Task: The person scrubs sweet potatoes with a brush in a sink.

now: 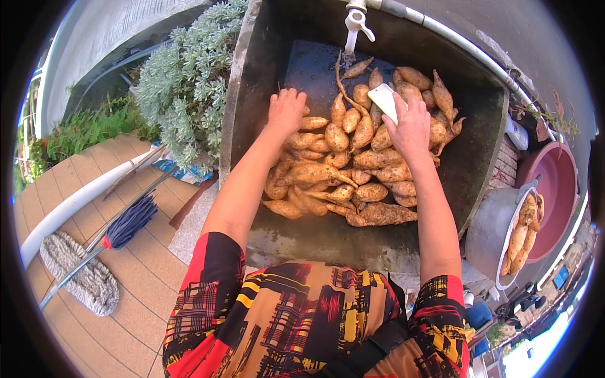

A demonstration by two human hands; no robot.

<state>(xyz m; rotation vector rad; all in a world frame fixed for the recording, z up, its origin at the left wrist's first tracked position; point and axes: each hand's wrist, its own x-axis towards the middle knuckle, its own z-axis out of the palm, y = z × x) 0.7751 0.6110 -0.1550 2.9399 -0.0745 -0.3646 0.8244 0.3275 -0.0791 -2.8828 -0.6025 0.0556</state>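
Note:
A pile of several muddy orange sweet potatoes (343,170) lies in a dark concrete sink (252,88). My left hand (287,110) reaches down onto the left side of the pile, its fingers curled over a sweet potato. My right hand (411,126) is over the right side of the pile and grips a white scrubbing brush (383,99) by its back. A white tap (355,22) hangs above the far end of the sink.
A metal bowl (488,233) holding several washed sweet potatoes (523,233) stands to the right, beside a dark red basin (558,189). A silvery bush (186,82) grows to the left. Two mops (94,264) and a white pipe (69,208) lie on the tiled floor.

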